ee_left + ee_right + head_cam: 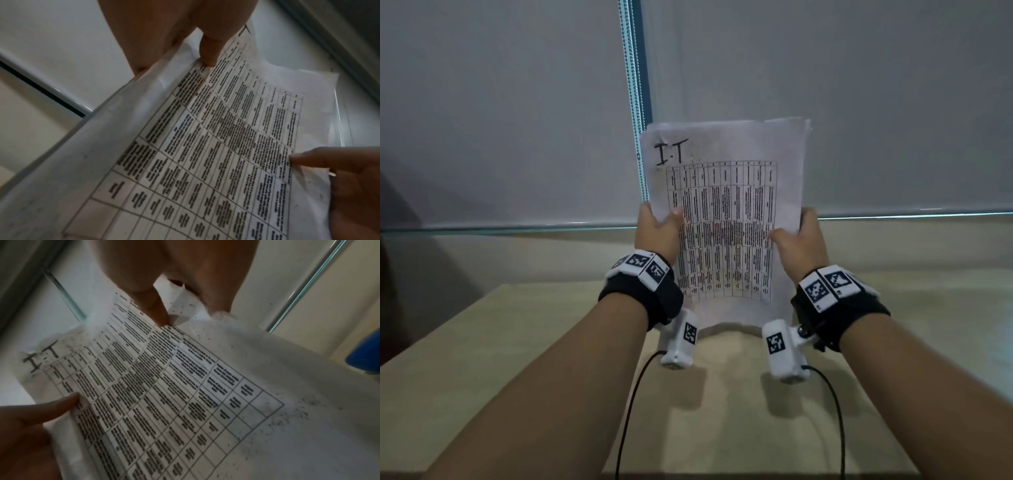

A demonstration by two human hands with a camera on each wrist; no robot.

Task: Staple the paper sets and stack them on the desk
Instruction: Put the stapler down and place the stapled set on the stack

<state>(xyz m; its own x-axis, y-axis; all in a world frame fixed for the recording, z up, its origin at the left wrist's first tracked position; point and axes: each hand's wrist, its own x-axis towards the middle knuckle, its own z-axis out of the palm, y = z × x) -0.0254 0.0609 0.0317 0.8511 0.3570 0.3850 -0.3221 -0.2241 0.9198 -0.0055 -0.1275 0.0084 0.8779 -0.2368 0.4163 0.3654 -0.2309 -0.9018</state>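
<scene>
Head view first: the paper set point(726, 205) stands upright, its lower edge on or just above the desk point(517, 342) at the far side, near the grey blind point(500, 120). The left hand point(655, 229) grasps the left edge and the right hand point(796, 240) grasps the right edge, thumbs on the printed front, the other fingers behind. The top sheets are not even at the far right corner, so I judge the person is squaring the set before stapling. No stapler shows in any view.

Left wrist view: the thumb of the left hand point(207, 52) presses on the table print close to the edge, and the sheets point(205, 146) bend in a soft curve between the two grips. On the right side the other hand point(349, 175) pinches the opposite edge.

Right wrist view: the right hand point(158, 311) pinches its edge with the thumb on top, and the margin there is a little crumpled. The letters "I.T" point(41, 356) are written by hand at the top corner.

I think the set is light and thin, and floppy; it will sag if held by one corner. The sheets can slide on each other, so a firm pinch at both long edges, near the middle, seems the good hold.
</scene>
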